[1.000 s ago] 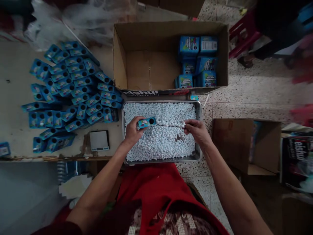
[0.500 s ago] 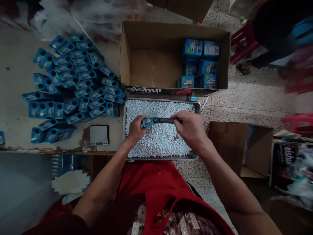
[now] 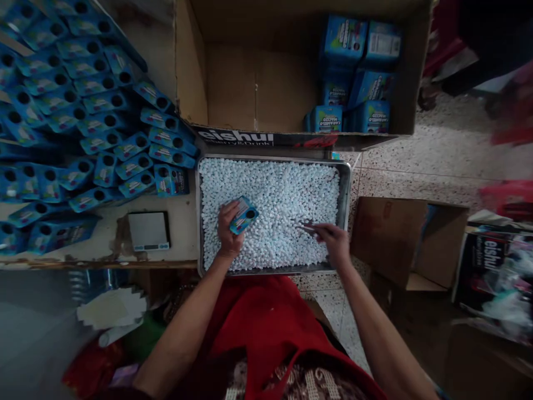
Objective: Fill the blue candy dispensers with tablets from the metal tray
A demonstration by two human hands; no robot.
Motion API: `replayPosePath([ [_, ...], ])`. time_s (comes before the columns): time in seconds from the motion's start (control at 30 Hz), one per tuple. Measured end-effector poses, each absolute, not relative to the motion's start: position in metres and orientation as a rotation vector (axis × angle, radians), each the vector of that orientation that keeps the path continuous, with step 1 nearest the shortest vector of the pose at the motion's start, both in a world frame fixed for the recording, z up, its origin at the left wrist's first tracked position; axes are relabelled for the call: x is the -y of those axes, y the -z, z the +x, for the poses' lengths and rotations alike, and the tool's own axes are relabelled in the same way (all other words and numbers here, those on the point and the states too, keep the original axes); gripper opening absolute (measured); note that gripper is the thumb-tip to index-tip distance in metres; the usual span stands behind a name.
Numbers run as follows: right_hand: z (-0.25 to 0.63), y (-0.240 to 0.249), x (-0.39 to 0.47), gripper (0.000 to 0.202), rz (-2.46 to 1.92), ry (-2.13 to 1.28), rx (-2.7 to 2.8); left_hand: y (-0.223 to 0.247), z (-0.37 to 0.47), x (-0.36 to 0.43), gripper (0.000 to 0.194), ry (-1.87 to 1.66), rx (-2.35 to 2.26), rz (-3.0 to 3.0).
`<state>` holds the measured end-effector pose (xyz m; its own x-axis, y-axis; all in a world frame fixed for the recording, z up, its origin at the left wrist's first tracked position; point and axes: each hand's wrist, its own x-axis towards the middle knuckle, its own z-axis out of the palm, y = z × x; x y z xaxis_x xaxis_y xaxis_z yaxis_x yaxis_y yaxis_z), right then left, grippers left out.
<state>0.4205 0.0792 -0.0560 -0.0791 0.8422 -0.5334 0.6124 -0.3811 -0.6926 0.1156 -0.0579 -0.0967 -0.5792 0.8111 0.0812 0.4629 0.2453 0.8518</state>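
Observation:
My left hand is closed around a small blue candy box, tilted so that its round dark hole shows. It holds the box above small pale candies that fill a metal tray. At the tray's right side, my right hand grips a dark-handled scoop. The scoop's far end dips among the candies, so its shape is hidden.
Many blue boxes with round holes stand on the table at left, near a small scale. Behind the tray is a cardboard carton with several blue boxes. Another carton sits on the right.
The scoop has moved away from the box's hole, right and down into the candies. The box has turned in my left hand and moved slightly left. The camera view has come closer.

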Motion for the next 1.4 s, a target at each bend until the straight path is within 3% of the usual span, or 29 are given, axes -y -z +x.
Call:
replayPosePath([
  [0.1,0.356,0.085,-0.067,0.031,-1.841,-1.709,1.381,0.099,0.135,0.014,0.049,-1.329,-2.069,1.085],
  [0.2,0.335,0.082,-0.071,0.031,-1.767,-1.875,1.165,0.086,0.135,-0.015,0.050,-1.397,-2.019,0.991],
  [0.47,0.360,-0.006,-0.113,0.027,-1.583,-1.996,1.135,0.036,0.078,-0.003,0.038,-1.301,-1.870,1.106],
  [0.7,0.315,-0.064,-0.154,0.021,-1.486,-1.694,1.650,0.012,0.075,0.004,0.035,-1.248,-1.856,1.232],
  [0.97,0.266,-0.132,-0.139,0.023,-1.299,-0.899,2.465,0.020,0.082,0.001,0.032,-1.248,-1.853,1.217],
  [1.07,0.260,-0.146,-0.126,0.026,-1.238,-0.804,2.552,0.027,0.081,0.002,0.033,-1.334,-1.789,1.111],
  [1.2,0.319,-0.123,-0.126,0.024,-1.417,-0.863,2.330,0.036,0.070,0.011,0.038,-1.368,-1.682,0.835],
  [1.3,0.393,-0.063,-0.132,0.027,-1.811,-0.908,1.975,0.043,0.069,0.012,0.039,-1.416,-1.710,0.696],
  [1.4,0.425,0.008,-0.127,0.037,-1.994,-1.172,1.666,0.051,0.085,0.000,0.039,-1.502,-1.730,0.630],
])
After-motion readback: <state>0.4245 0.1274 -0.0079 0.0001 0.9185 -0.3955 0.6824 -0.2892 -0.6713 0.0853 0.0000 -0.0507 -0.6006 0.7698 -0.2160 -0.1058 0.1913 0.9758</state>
